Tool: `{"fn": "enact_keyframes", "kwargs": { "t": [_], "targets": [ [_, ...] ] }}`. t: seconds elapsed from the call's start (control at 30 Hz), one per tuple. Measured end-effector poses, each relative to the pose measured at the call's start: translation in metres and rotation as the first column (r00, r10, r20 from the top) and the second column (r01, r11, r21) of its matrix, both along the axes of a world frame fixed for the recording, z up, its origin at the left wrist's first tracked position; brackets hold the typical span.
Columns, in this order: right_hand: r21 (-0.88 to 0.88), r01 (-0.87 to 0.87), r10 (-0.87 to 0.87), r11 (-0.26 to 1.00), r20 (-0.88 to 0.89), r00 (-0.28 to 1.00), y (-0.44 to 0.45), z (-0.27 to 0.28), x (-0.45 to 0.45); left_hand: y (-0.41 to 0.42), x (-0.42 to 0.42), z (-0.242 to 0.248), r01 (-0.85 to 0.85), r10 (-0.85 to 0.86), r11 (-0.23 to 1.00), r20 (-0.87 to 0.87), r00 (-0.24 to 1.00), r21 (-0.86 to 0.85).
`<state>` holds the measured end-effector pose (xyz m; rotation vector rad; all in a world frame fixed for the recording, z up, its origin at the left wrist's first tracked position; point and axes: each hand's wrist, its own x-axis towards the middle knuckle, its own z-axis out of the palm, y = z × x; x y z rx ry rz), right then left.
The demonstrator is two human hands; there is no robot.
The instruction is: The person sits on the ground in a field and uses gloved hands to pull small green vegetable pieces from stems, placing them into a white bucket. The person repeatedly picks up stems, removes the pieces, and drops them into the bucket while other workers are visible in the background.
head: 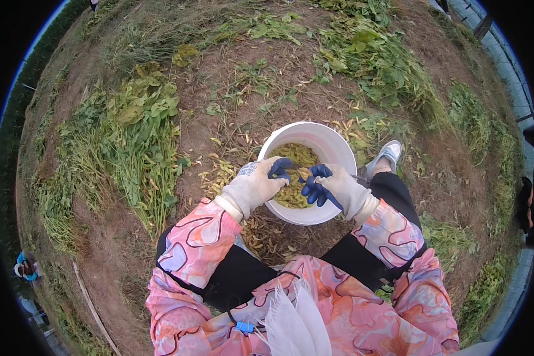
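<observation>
A white plastic bucket (343, 153) stands on the ground between my knees, partly filled with yellow-green bean pods (296, 155). Both hands are over its opening, in pale knitted gloves with blue coated fingers. My left hand (262, 178) is on the left side, its thumb and forefinger curled towards each other; whether something thin is between them is hard to see. Between the fingertips of my right hand (331, 184) is a yellowish bean pod (304, 172). The other fingers of that hand hang loosely over the pods. Only a small gap separates the two hands.
Uprooted bean plants (138, 138) lie in a heap at left, with another heap of plants (378, 62) at upper right. Loose pods (220, 175) are scattered beside the bucket. My shoe (385, 155) is just right of it. Another person (26, 267) is at far left.
</observation>
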<state>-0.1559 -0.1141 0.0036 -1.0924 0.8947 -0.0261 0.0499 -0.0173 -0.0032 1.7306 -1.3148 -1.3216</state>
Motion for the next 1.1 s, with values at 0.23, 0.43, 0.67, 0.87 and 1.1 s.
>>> {"fn": "enact_keyframes", "kwargs": {
  "t": [0.23, 0.43, 0.67, 0.87, 1.1],
  "targets": [
    [-0.078, -0.062, 0.064, 0.995, 0.023, 0.998, 0.01, 0.014, 0.008, -0.005, -0.018, 0.029, 0.128, -0.128, 0.992, 0.073, 0.989, -0.001],
    [-0.171, -0.117, 0.101, 0.978, -0.101, 0.99, 0.003, 0.015, 0.009, -0.001, -0.019, 0.026, 0.027, -0.027, 0.999, -0.003, 1.0, 0.048],
    [-0.339, -0.298, 0.2, 0.893, -0.294, 0.935, -0.003, 0.014, 0.008, 0.0, -0.012, 0.029, -0.085, 0.087, 0.996, -0.06, 0.994, 0.026],
    [-0.454, 0.022, 0.042, 0.891, 0.131, 0.991, 0.001, 0.021, 0.009, -0.004, 0.004, 0.035, 0.033, 0.118, 0.973, -0.619, 0.776, 0.227],
    [-0.129, -0.04, 0.091, 0.991, 0.42, 0.903, 0.001, 0.045, 0.007, 0.0, 0.0, 0.042, 0.202, 0.038, 0.952, -0.741, 0.67, 0.231]
  ]
}}
